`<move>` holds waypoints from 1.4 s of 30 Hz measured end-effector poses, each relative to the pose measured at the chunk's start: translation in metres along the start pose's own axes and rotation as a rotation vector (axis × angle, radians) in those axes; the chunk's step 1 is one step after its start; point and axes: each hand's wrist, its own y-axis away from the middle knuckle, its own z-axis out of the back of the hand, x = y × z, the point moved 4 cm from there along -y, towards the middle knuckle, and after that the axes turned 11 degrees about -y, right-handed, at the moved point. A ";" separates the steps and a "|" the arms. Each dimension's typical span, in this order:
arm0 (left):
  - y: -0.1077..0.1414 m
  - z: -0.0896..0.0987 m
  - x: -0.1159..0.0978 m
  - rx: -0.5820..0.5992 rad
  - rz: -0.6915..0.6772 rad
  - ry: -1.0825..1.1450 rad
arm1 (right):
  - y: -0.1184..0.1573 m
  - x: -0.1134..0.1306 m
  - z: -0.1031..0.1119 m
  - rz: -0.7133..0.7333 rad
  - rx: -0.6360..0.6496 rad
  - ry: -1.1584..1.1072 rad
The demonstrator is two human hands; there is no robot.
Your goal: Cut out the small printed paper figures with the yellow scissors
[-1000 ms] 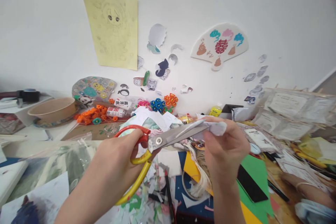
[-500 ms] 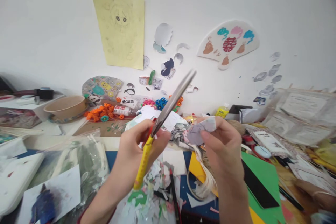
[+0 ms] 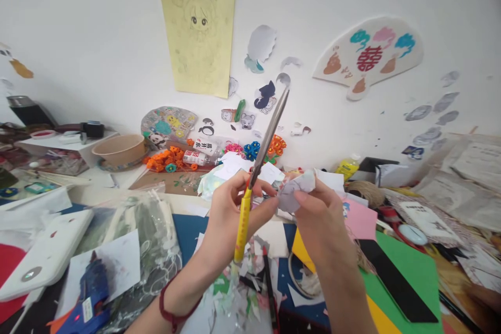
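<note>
Gripping scissors point(image 3: 243, 227) firmly by the yellow handle in the left hand point(image 3: 227, 219), and pinching a small paper piece point(image 3: 290, 196) between thumb and fingers of the right hand point(image 3: 323, 214). Held aloft together, above a desk littered with paper scraps point(image 3: 252, 305) and beside a black-and-red pen point(image 3: 269, 279). Angled steeply along the scissors' long axis, up and slightly to the right, and so directed past the paper piece rather than at it. Positioned just right of the handle and lower than the blades, with the right hand in contact and the left close alongside; from this angle, impossible to tell whether touching the left fingertips or merely beside them. Seemingly close together at the blades, though seen nearly edge-on. Arrayed to either side: a blue glue gun point(image 3: 94, 292) at left, a green sheet point(image 3: 415, 271) beneath a black strip point(image 3: 395, 282) at right.
</note>
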 end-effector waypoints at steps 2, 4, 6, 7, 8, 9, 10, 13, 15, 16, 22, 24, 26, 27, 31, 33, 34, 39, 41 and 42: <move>0.000 0.002 -0.001 -0.010 -0.013 -0.036 | -0.002 0.001 0.001 0.009 0.050 0.024; -0.001 0.005 -0.003 -0.015 -0.020 -0.068 | -0.003 0.005 0.004 0.014 0.110 0.062; -0.002 0.008 -0.004 -0.006 -0.006 -0.088 | -0.003 0.010 0.007 0.041 0.162 0.132; -0.003 0.008 -0.004 0.002 0.004 -0.093 | -0.002 0.013 0.008 0.071 0.183 0.178; -0.003 0.009 -0.005 0.011 0.011 -0.094 | -0.001 0.016 0.009 0.107 0.199 0.230; -0.004 0.010 -0.005 0.021 0.013 -0.094 | 0.000 0.019 0.010 0.145 0.210 0.280; -0.004 0.010 -0.006 0.029 0.012 -0.096 | 0.001 0.022 0.010 0.177 0.220 0.325; -0.004 0.010 -0.007 0.054 0.009 -0.133 | 0.005 0.025 0.007 0.213 0.237 0.425; -0.004 0.009 -0.006 0.070 0.013 -0.174 | 0.006 0.026 0.005 0.221 0.258 0.462; -0.003 0.008 -0.006 0.075 0.014 -0.190 | 0.006 0.027 0.004 0.230 0.269 0.475; -0.002 0.008 -0.006 0.073 -0.002 -0.239 | 0.005 0.031 0.005 0.256 0.306 0.509; -0.003 0.008 -0.006 0.075 0.006 -0.256 | 0.004 0.032 0.006 0.235 0.300 0.524; -0.003 0.009 -0.006 0.079 0.021 -0.262 | 0.003 0.032 0.007 0.213 0.296 0.543; -0.003 0.009 -0.006 0.077 0.030 -0.261 | 0.002 0.032 0.008 0.206 0.296 0.550; -0.002 0.010 -0.008 0.076 0.027 -0.242 | 0.000 0.033 0.010 0.192 0.289 0.569; -0.002 0.009 -0.007 0.084 0.023 -0.228 | 0.000 0.033 0.012 0.185 0.284 0.562; -0.003 0.008 -0.006 0.086 0.021 -0.225 | -0.001 0.032 0.012 0.179 0.278 0.550; -0.008 0.018 -0.005 -0.049 -0.086 -0.437 | -0.002 0.030 0.022 0.218 0.124 0.485; -0.010 0.028 -0.009 -0.147 -0.198 -0.668 | -0.001 0.032 0.026 0.281 0.036 0.464; -0.010 0.032 -0.012 -0.192 -0.275 -0.771 | -0.001 0.034 0.028 0.323 -0.009 0.459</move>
